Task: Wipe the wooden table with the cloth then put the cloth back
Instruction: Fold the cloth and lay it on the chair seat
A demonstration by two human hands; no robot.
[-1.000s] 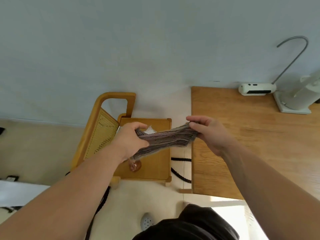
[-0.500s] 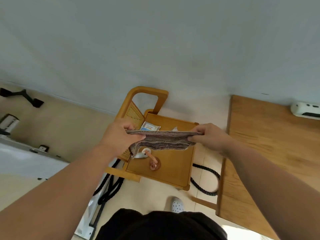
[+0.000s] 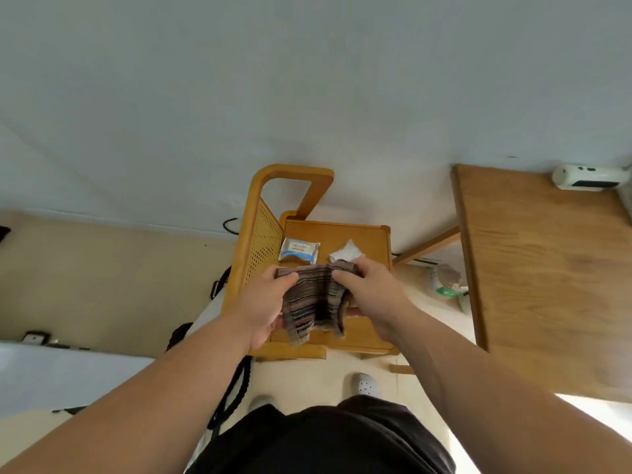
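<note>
A striped grey-brown cloth (image 3: pixel 313 302) hangs folded between both hands, just above the small yellow wooden side stand (image 3: pixel 372 241). My left hand (image 3: pixel 265 307) pinches its left top corner and my right hand (image 3: pixel 371 290) pinches its right top corner, so the cloth droops down in the middle. The large wooden table (image 3: pixel 547 275) lies to the right, apart from the cloth and both hands. The lower part of the stand's top is hidden behind the cloth and hands.
On the stand lie a white and blue packet (image 3: pixel 298 252) and a crumpled white wrapper (image 3: pixel 345 252). The stand has a cane side panel (image 3: pixel 261 244) and a looped handle. A white device (image 3: pixel 590 177) sits at the table's far corner. Black cables (image 3: pixel 232 388) trail on the floor.
The view has swung left, so the stand is now centred and the table further right. My hands have come closer together over the stand, and the cloth now hangs folded instead of stretched flat.
</note>
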